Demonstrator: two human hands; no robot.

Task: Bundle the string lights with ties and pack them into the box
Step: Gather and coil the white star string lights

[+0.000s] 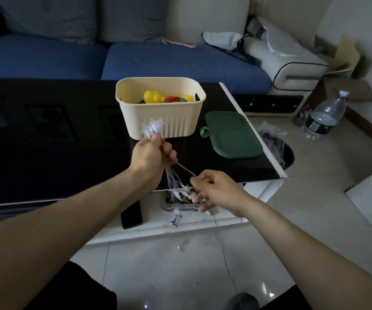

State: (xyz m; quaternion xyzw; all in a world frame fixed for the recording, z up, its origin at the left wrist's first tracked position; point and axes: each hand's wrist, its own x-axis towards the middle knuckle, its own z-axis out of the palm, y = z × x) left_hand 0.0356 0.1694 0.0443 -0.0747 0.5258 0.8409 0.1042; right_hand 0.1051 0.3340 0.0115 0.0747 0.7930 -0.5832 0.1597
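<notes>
My left hand (152, 156) grips a bunch of white string lights (152, 129); star-shaped bulbs stick out above the fist and more strands hang below it. A taut white tie (186, 170) runs from that fist to my right hand (216, 190), which pinches its end. Loose wire and bulbs trail down to the floor (176, 217). The cream ribbed box (169, 121) stands on the black table just behind my left hand, holding yellow and red toys. Its green lid (232, 134) lies flat to the right of it.
The black table top (46, 142) has a white edge and a lower white shelf with a dark phone (131, 214) and a small tray. A bin with a plastic bag (274, 142) and a water bottle (325, 116) stand on the floor at right. A blue sofa is behind.
</notes>
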